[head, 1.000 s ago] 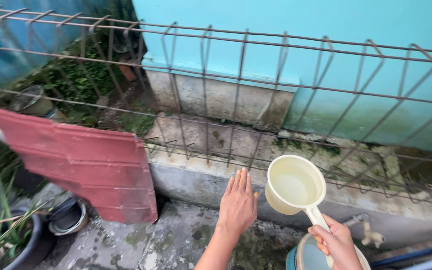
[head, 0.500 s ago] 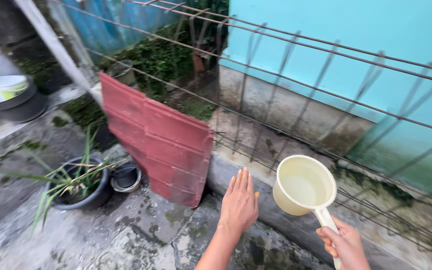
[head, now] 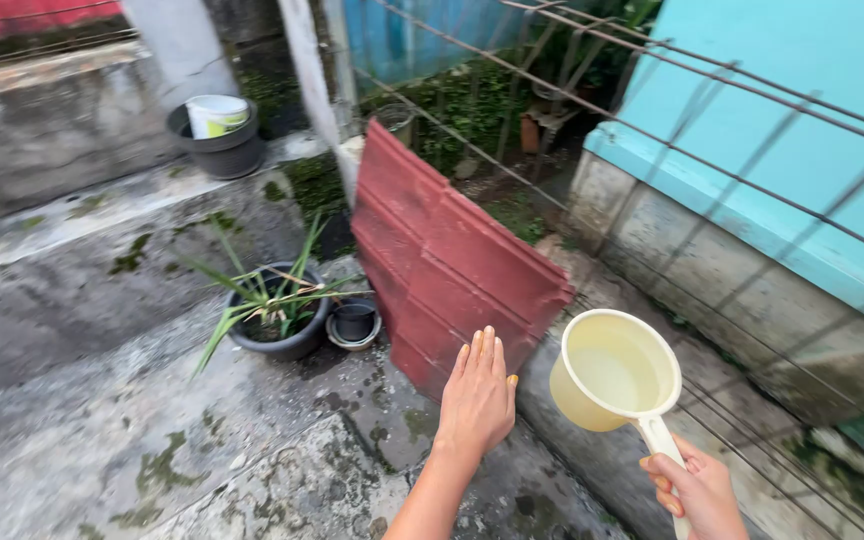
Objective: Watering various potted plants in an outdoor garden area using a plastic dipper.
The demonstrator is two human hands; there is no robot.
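Wet grey concrete floor [head: 102, 330] with green moss patches spreads wide on the left, with lots of open room. At the right edge runs a thin rusty wire fence [head: 712, 170] before a smooth blue-green wall [head: 802, 110]. Against the fence leans a ridged dark red sheet [head: 442, 260]. Near it stand 1 round black pot with long green leaves [head: 267, 310] and 1 small cup-like pot [head: 354, 322]. The left hand [head: 477, 400] is flat in the air, fingers straight and released, holding nothing. The right hand [head: 697, 490] has its fingers clenched around the handle of a round pale yellow plastic dipper [head: 614, 372], held up just beside the left hand, with water inside.
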